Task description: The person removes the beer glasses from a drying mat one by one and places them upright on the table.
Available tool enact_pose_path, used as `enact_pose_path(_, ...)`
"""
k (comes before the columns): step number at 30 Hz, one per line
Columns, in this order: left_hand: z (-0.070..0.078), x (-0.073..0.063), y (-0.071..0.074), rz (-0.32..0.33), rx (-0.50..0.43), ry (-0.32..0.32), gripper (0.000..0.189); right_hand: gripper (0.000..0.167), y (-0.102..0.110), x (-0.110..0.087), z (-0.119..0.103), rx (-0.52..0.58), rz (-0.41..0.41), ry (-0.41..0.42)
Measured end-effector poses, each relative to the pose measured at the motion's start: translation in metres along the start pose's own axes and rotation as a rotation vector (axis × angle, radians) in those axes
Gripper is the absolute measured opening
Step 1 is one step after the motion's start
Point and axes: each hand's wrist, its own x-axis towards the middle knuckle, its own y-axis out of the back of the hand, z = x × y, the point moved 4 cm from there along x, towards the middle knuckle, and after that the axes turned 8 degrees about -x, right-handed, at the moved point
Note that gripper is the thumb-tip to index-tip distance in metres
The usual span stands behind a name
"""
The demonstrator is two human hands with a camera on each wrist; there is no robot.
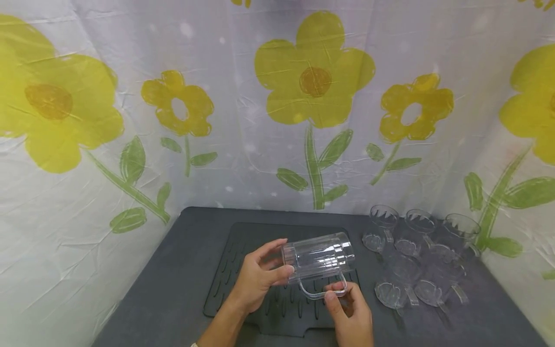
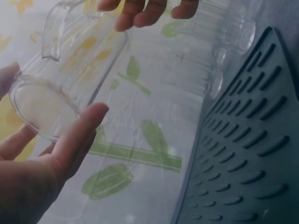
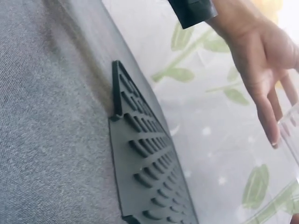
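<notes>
A clear mug [image 1: 318, 255] with a looped handle is held on its side above a dark ridged drying mat [image 1: 243, 303]. My left hand [image 1: 257, 277] grips the mug round its base end, thumb on the near side and fingers behind. My right hand [image 1: 353, 313] pinches the handle near the rim end between thumb and index finger. In the left wrist view the round base of the mug [image 2: 44, 109] faces the camera, between the thumb and fingers of the left hand. Only a sliver of the mug [image 3: 292, 133] shows in the right wrist view.
Several clear mugs [image 1: 392, 294] stand close together on the dark table [image 1: 160, 289], to the right of the mat. A white curtain [image 1: 243, 144] with printed yellow flowers hangs behind the table and along both sides.
</notes>
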Motion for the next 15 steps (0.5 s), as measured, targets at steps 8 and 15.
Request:
enact_pose_path(8,-0.003,-0.001,0.002,-0.078,-0.058,0.019,0.072,0.007,0.006,0.005,-0.011,0.108,-0.013,0.08)
enact_pose_path(15,-0.009,-0.001,0.0,-0.131,-0.065,0.029,0.077,0.015,0.01,0.011,-0.025,0.226,-0.05,0.02)
